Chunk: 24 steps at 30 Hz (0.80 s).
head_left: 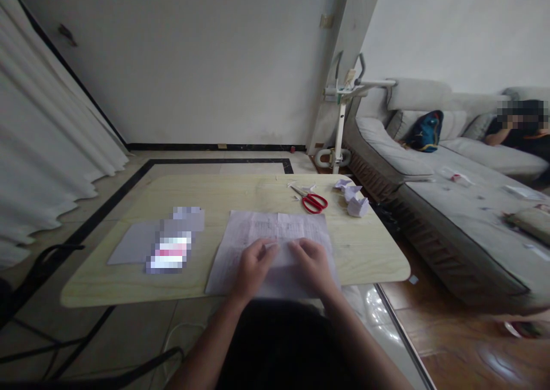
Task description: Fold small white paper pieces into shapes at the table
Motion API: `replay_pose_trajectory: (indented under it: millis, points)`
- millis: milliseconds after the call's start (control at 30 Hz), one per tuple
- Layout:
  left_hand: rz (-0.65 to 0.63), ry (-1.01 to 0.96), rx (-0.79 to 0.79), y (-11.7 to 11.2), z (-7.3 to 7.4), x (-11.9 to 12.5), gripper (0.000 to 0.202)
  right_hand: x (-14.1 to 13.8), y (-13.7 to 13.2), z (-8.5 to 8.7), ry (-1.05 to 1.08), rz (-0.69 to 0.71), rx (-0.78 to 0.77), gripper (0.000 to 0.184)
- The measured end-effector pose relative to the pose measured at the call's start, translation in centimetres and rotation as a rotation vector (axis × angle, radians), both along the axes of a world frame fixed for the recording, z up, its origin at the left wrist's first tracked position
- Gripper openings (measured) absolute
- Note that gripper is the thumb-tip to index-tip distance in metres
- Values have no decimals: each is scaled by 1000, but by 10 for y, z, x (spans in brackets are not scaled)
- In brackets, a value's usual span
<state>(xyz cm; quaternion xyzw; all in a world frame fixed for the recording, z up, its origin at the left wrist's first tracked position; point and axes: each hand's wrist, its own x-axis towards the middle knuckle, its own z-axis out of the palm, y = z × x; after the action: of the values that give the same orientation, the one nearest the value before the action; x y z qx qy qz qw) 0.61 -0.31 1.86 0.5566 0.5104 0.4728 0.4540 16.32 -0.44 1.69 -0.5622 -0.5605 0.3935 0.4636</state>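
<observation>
A large printed sheet of paper [275,225] with fold creases lies near the front edge of the table. Above it, a plain pale piece of paper [284,259] spans the gap between my hands. My left hand [256,264] pinches its left side between thumb and fingers. On the opposite side, my right hand [313,261] has its fingers closed at the paper's upper right edge. Blur and the similar tones hide where the small paper ends and the sheet begins. Red-handled scissors [315,202] rest beyond the sheet, blades partly apart.
Folded paper pieces [354,200] sit at the table's [373,252] far right corner. Small scraps lie by the scissors. On the left, a blurred-out lit object [169,252] lies on white paper [129,244]. A sofa [468,224] with a seated person [522,138] stands right.
</observation>
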Motion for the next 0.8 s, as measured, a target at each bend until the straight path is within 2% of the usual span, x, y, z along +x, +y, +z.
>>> replay_pose_trajectory:
  millis: [800]
  points:
    - [47,-10,-2,1,-1,-2,26,2,1,0,51,21,0,31]
